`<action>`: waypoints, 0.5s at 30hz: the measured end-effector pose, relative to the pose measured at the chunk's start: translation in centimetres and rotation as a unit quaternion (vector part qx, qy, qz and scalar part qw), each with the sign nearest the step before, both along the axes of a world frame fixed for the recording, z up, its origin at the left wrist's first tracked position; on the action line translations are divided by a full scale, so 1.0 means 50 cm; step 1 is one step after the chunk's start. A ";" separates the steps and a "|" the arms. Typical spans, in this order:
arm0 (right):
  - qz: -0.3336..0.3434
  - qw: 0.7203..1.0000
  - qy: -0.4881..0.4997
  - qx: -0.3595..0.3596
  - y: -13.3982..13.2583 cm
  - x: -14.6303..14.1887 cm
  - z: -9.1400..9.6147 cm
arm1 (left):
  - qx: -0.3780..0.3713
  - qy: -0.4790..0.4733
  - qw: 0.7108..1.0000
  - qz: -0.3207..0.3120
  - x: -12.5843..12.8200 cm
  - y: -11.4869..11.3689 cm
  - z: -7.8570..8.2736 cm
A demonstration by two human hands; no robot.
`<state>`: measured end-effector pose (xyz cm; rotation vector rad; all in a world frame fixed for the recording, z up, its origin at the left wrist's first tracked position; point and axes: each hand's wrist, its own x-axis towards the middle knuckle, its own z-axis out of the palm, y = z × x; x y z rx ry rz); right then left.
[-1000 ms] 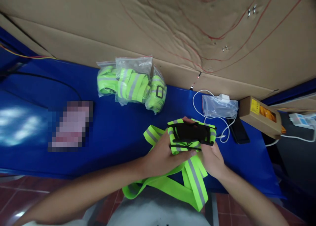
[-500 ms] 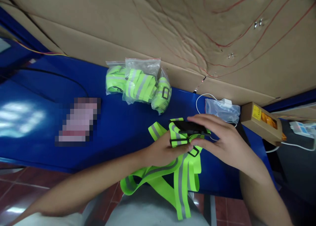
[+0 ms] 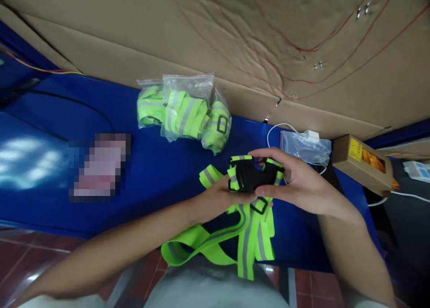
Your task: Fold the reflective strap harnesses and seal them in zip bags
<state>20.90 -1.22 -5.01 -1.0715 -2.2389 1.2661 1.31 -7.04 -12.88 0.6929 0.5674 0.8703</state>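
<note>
Between my hands is a black plastic side-release buckle (image 3: 250,177) on a fluorescent yellow-green strap with a grey stripe (image 3: 246,249). My left hand (image 3: 220,196) is closed around the strap and the buckle's left side, most of its fingers hidden beneath. My right hand (image 3: 290,178) grips the buckle from the right, thumb at its lower edge and fingers along the upper edge. Just below the buckle a black strap slider (image 3: 259,205) shows on the webbing. Loose loops of strap hang over the table's front edge toward my lap.
Clear zip bags of rolled yellow-green straps (image 3: 186,115) stand against the cardboard wall (image 3: 134,39). A blurred-out flat object (image 3: 101,164) lies left on the blue table (image 3: 157,173). At right are an empty plastic bag (image 3: 304,149), a white charger (image 3: 311,135) and a cardboard box (image 3: 363,164).
The buckle has turned so its broad face shows, where before it was seen edge-on. My right fingers have shifted along it, and the hanging strap end has risen slightly.
</note>
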 end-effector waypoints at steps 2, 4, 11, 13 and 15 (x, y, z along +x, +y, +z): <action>-0.022 0.993 -0.027 0.111 -0.013 -0.006 0.006 | -0.063 -0.086 0.993 -0.053 0.003 -0.001 -0.002; -0.047 0.974 -0.043 0.216 -0.028 -0.012 0.010 | -0.100 -0.151 0.979 -0.097 0.003 0.000 0.000; 0.057 0.896 -0.055 0.438 -0.036 -0.012 -0.007 | -0.099 -0.128 0.985 -0.051 -0.018 0.004 0.028; 0.077 0.888 -0.074 0.447 -0.028 -0.007 -0.009 | -0.092 -0.114 0.988 -0.048 -0.022 0.003 0.036; 0.101 0.898 -0.080 0.420 -0.021 -0.004 -0.008 | -0.089 -0.082 0.992 -0.019 -0.022 0.002 0.041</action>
